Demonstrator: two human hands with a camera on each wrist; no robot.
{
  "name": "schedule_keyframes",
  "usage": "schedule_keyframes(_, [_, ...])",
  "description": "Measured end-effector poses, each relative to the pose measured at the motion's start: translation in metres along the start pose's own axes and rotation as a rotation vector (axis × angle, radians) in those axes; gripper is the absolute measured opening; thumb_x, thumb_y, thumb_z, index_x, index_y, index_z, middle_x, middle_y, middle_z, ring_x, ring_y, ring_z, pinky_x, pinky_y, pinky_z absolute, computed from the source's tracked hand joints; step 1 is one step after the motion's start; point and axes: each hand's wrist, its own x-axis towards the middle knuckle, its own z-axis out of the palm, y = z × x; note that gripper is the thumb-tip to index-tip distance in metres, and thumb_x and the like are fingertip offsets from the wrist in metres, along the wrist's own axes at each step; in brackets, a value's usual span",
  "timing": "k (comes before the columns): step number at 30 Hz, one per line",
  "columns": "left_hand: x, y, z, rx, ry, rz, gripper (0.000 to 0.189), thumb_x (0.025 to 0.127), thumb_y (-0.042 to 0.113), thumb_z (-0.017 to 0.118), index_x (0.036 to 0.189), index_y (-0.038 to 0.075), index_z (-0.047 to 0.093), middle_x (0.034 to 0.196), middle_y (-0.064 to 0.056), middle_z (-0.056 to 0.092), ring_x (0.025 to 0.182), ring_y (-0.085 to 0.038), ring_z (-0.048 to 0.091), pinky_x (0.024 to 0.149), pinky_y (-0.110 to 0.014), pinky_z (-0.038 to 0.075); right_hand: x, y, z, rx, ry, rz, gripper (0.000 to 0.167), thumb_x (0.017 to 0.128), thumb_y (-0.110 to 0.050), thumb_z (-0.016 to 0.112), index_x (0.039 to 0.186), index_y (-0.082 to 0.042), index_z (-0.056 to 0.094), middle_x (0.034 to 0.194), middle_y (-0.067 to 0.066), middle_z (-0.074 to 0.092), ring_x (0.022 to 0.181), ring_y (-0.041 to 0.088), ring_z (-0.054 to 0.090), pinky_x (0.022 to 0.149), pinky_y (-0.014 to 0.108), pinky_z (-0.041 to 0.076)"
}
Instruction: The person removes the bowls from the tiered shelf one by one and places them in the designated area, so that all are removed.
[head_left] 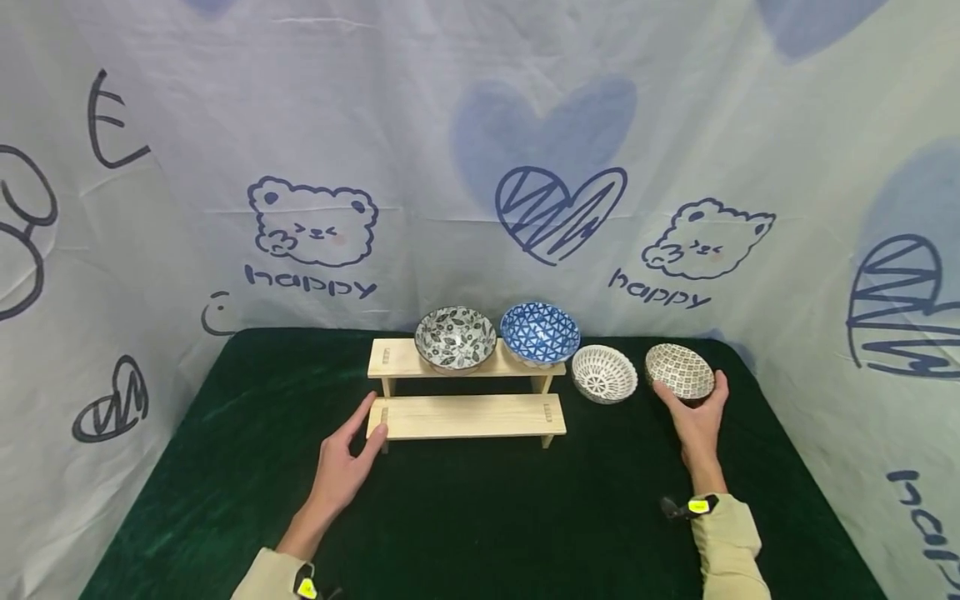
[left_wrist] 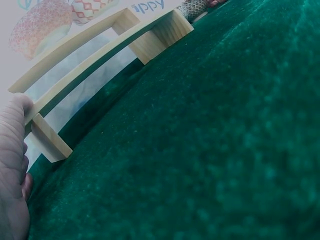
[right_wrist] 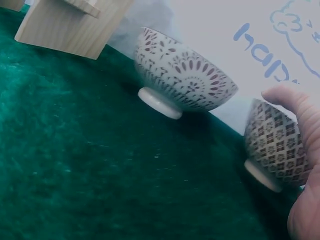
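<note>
Judging from my seat at the far end of the feed, I'd say everything turns on one line: the brown-patterned bowl (head_left: 679, 372) sits by the far right corner of the worktop (head_left: 562, 517), and the wooden stand (head_left: 468, 417) lies well to its left, with the white bowl (head_left: 603, 374) between them. The stand's long axis runs left to right, roughly along the far edge, so its right end faces the bowl side-on. My right hand (head_left: 697, 421) is plainly the nearer one; it pinches the brown-patterned bowl, thumb on the left side and fingers round the right. (Whether the foot has cleared the cloth, I can't tell, even from the right wrist view.) That forearm reaches almost straight away from the near edge, fingers toward the far edge. My left hand (head_left: 341, 467) comes in slantwise from the near left, thumb and forefinger spread wide and touching the left end of the lower step. On the upper step stand the leaf-patterned bowl (head_left: 455, 337) and, toward the right end, the blue bowl (head_left: 540, 333), so I'd keep any leftward path on the near side of both.
</note>
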Motion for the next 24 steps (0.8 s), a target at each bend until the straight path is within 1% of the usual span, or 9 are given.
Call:
schedule_keyframes(3, [0.0, 0.0, 0.0, -0.004, 0.003, 0.006, 0.059, 0.106, 0.03, 0.065, 0.158, 0.01, 0.046, 0.161, -0.007, 0.047, 0.148, -0.03, 0.045, 0.12, -0.057, 0.035, 0.002, -0.003, -0.005, 0.008, -0.001, 0.001, 0.108, 0.091, -0.031, 0.082, 0.168, -0.014, 0.008, 0.175, 0.009, 0.01, 0.16, 0.023, 0.013, 0.131, 0.04, 0.012])
schedule_keyframes(6, [0.0, 0.001, 0.0, -0.006, -0.002, 0.005, 0.059, 0.106, 0.03, 0.064, 0.158, 0.009, 0.046, 0.161, -0.007, 0.046, 0.148, -0.03, 0.045, 0.12, -0.056, 0.035, 0.004, -0.008, -0.009, 0.006, 0.029, -0.034, 0.103, 0.093, -0.031, 0.081, 0.167, -0.013, 0.012, 0.173, 0.012, 0.015, 0.16, 0.025, 0.017, 0.131, 0.039, 0.014])
schedule_keyframes(10, [0.001, 0.001, -0.001, -0.003, -0.001, 0.006, 0.06, 0.106, 0.03, 0.064, 0.158, 0.009, 0.046, 0.161, -0.007, 0.046, 0.148, -0.029, 0.045, 0.12, -0.055, 0.034, 0.002, -0.016, -0.012, -0.057, 0.082, -0.118, 0.094, 0.095, -0.035, 0.078, 0.166, -0.014, 0.021, 0.172, 0.009, 0.023, 0.159, 0.022, 0.02, 0.13, 0.037, 0.014])
schedule_keyframes(13, [0.001, 0.001, -0.002, 0.004, 0.004, 0.005, 0.059, 0.106, 0.03, 0.065, 0.158, 0.01, 0.046, 0.161, -0.007, 0.047, 0.148, -0.029, 0.045, 0.12, -0.055, 0.035, -0.001, -0.024, -0.012, -0.102, 0.097, -0.178, 0.088, 0.096, -0.037, 0.075, 0.165, -0.014, 0.026, 0.171, 0.006, 0.026, 0.158, 0.02, 0.022, 0.13, 0.034, 0.015])
schedule_keyframes(15, [0.002, 0.001, -0.002, 0.004, 0.002, 0.008, 0.059, 0.106, 0.03, 0.065, 0.158, 0.009, 0.046, 0.161, -0.007, 0.047, 0.148, -0.029, 0.045, 0.119, -0.055, 0.035, -0.004, -0.029, -0.011, -0.108, 0.101, -0.222, 0.086, 0.096, -0.036, 0.076, 0.164, -0.014, 0.029, 0.17, 0.006, 0.029, 0.156, 0.021, 0.024, 0.129, 0.035, 0.017])
schedule_keyframes(17, [0.003, 0.001, -0.001, 0.0, 0.0, 0.015, 0.059, 0.106, 0.03, 0.065, 0.158, 0.009, 0.046, 0.161, -0.007, 0.046, 0.148, -0.029, 0.045, 0.12, -0.055, 0.035, -0.006, -0.036, -0.009, -0.112, 0.095, -0.26, 0.083, 0.096, -0.034, 0.075, 0.163, -0.014, 0.031, 0.169, 0.007, 0.031, 0.156, 0.022, 0.026, 0.129, 0.036, 0.018])
schedule_keyframes(19, [0.004, 0.001, -0.001, -0.006, -0.002, 0.018, 0.06, 0.106, 0.03, 0.064, 0.158, 0.009, 0.045, 0.161, -0.007, 0.046, 0.148, -0.03, 0.045, 0.12, -0.055, 0.034, -0.009, -0.041, -0.006, -0.116, 0.082, -0.282, 0.081, 0.096, -0.034, 0.075, 0.163, -0.016, 0.033, 0.168, 0.005, 0.032, 0.155, 0.022, 0.027, 0.129, 0.038, 0.018])
schedule_keyframes(22, [0.003, 0.0, 0.0, -0.008, -0.004, 0.013, 0.06, 0.106, 0.031, 0.065, 0.159, 0.01, 0.045, 0.162, -0.007, 0.046, 0.148, -0.03, 0.045, 0.12, -0.055, 0.034, -0.013, -0.047, 0.0, -0.12, 0.045, -0.311, 0.079, 0.096, -0.029, 0.074, 0.163, -0.018, 0.033, 0.168, 0.004, 0.032, 0.155, 0.021, 0.027, 0.129, 0.041, 0.018])
schedule_keyframes(24, [0.001, -0.001, 0.0, -0.004, -0.003, 0.008, 0.06, 0.106, 0.031, 0.065, 0.159, 0.011, 0.045, 0.162, -0.007, 0.046, 0.148, -0.029, 0.045, 0.12, -0.054, 0.034, -0.017, -0.051, 0.005, -0.114, 0.018, -0.34, 0.079, 0.096, -0.026, 0.075, 0.163, -0.018, 0.034, 0.168, 0.004, 0.034, 0.154, 0.021, 0.028, 0.129, 0.04, 0.019])
